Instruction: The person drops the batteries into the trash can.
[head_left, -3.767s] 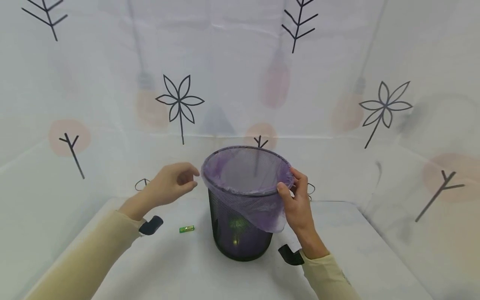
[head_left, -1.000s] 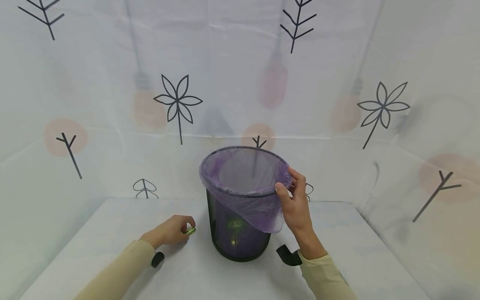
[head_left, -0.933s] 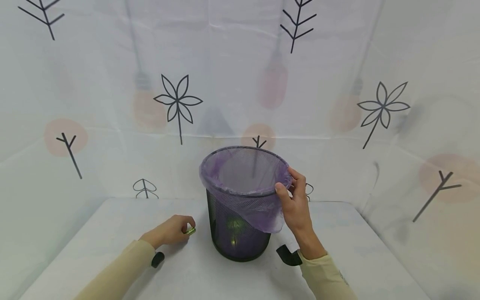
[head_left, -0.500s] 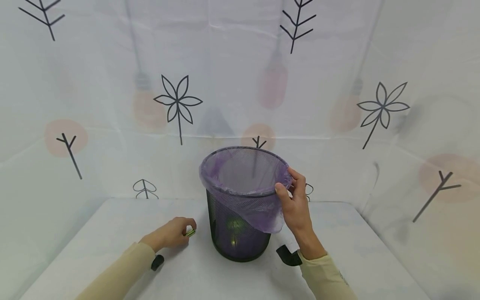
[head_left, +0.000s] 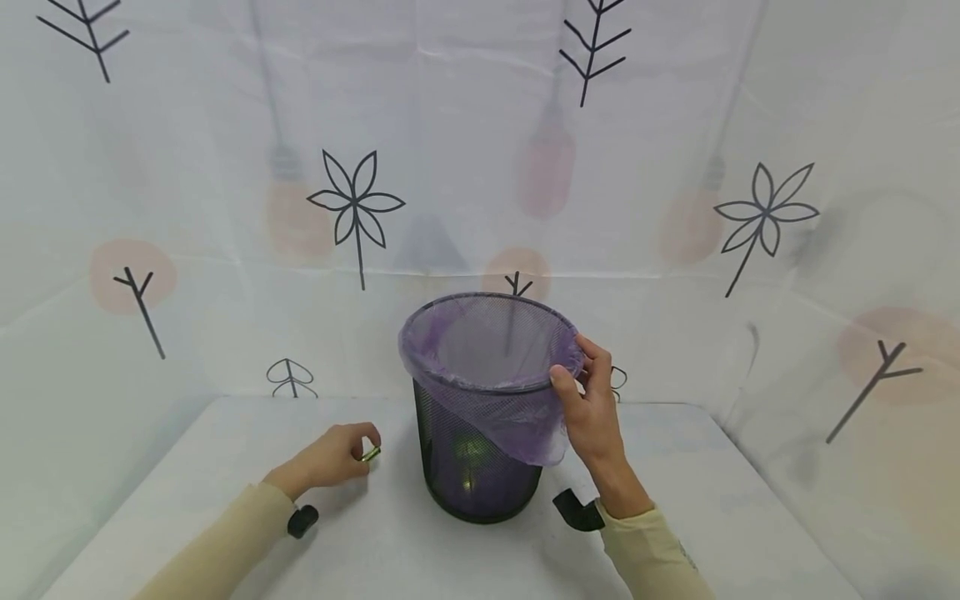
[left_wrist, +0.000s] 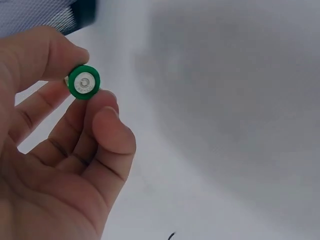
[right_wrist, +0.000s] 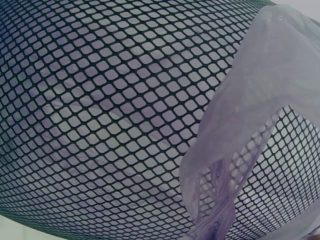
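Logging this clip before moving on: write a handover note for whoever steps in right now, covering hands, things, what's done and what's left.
Left hand: pinches a green battery just above the table, left of the bin.
Right hand: grips the bin's rim and purple liner.
Done: battery picked up; something green already lies inside the bin.
Left: carry the battery over the rim and drop it in, probably.

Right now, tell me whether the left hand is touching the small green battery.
Touching. The left wrist view shows the left hand pinching the small green battery between its fingertips, with no gap; the head view agrees.
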